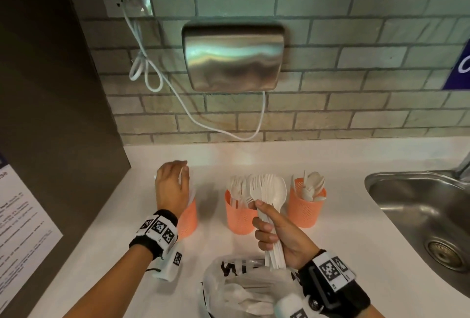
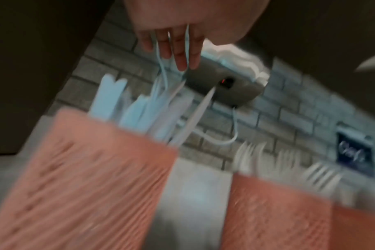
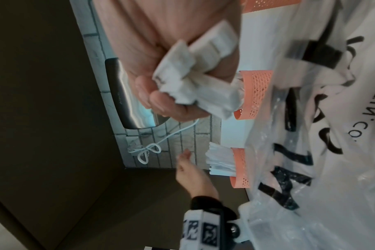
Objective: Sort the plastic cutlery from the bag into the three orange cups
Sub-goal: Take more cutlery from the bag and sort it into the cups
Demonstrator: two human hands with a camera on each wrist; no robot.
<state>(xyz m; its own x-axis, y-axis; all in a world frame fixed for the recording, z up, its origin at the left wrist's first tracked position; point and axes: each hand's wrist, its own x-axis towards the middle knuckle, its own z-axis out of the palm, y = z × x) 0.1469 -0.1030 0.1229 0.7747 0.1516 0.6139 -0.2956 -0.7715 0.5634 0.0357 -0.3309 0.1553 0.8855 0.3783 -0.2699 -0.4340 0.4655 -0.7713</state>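
Note:
Three orange perforated cups stand in a row on the white counter. The left cup (image 1: 188, 218) (image 2: 86, 177) holds knives (image 2: 139, 115), the middle cup (image 1: 240, 218) holds forks (image 2: 257, 157), and the right cup (image 1: 306, 209) holds spoons. My left hand (image 1: 173, 185) hangs over the left cup, with thin white knives between its fingers (image 2: 178, 50); that view is blurred. My right hand (image 1: 276, 233) (image 3: 161, 94) grips a bundle of forks and a spoon (image 1: 269, 190) by the handles, in front of the middle cup. The clear printed bag (image 1: 244, 289) (image 3: 332, 135) lies open below it, with more cutlery inside.
A steel sink (image 1: 419, 203) is set into the counter on the right, with a tap at its far edge. A metal hand dryer (image 1: 232, 56) with a dangling white cable hangs on the brick wall. A dark panel (image 1: 50, 114) bounds the counter on the left.

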